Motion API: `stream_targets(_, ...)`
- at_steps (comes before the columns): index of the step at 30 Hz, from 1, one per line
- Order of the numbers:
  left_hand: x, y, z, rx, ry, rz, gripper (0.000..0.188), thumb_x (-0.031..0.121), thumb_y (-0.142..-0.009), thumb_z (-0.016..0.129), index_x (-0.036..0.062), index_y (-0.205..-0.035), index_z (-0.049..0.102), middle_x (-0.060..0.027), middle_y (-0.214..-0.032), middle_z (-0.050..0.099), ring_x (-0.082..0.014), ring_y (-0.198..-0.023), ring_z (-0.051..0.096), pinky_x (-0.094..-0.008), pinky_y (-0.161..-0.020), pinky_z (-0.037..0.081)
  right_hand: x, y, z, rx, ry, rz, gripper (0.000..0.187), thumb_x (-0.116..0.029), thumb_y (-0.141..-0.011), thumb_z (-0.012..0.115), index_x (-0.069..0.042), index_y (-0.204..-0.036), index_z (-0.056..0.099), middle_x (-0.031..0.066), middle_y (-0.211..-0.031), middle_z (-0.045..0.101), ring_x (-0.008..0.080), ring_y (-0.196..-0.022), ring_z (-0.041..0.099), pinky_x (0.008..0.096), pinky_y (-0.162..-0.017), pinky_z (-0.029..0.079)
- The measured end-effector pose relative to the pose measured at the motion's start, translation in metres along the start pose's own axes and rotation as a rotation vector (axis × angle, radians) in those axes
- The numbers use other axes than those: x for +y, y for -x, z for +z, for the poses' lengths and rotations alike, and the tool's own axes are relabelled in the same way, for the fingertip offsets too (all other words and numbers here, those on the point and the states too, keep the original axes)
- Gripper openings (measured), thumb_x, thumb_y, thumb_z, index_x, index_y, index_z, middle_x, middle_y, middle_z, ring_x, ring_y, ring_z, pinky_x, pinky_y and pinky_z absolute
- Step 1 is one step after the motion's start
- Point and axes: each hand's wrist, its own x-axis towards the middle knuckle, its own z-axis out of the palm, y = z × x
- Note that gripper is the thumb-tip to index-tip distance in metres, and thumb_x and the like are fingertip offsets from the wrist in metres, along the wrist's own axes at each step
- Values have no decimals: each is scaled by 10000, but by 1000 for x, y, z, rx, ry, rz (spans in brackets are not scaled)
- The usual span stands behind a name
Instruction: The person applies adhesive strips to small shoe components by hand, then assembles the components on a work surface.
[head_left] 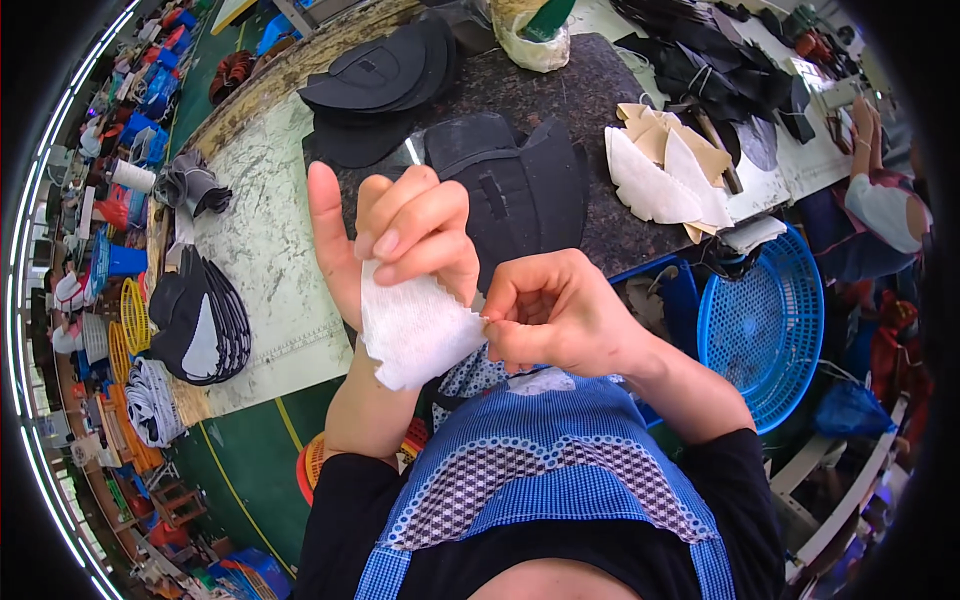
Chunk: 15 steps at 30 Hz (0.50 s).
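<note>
The left hand [420, 235] is gripping a white, notch-edged fabric piece [415, 325] under curled fingers; the right hand [565, 315] is pinching its corner. Spanning between both hands, it is probably handling light and pliable, its opposite edges likely offering the best hold.

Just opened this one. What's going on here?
The person's left hand holds up a notched white piece, while the right hand pinches its right-hand tip. Black shaped pieces lie beyond on a dark board, with white and tan pieces heaped toward its right side. A blue basket sits farther right.
</note>
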Motion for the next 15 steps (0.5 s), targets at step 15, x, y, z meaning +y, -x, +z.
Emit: stream_targets(15, 5, 7, -2, -37, 169, 126, 524, 309, -1019, 571, 103, -589, 356, -27, -690, 463, -135, -723, 543, -236, -570, 554, 15, 5, 4, 61, -245, 61, 174, 33, -854, 595, 50, -996, 692, 122, -768, 726, 136, -654, 705, 249, -629, 584)
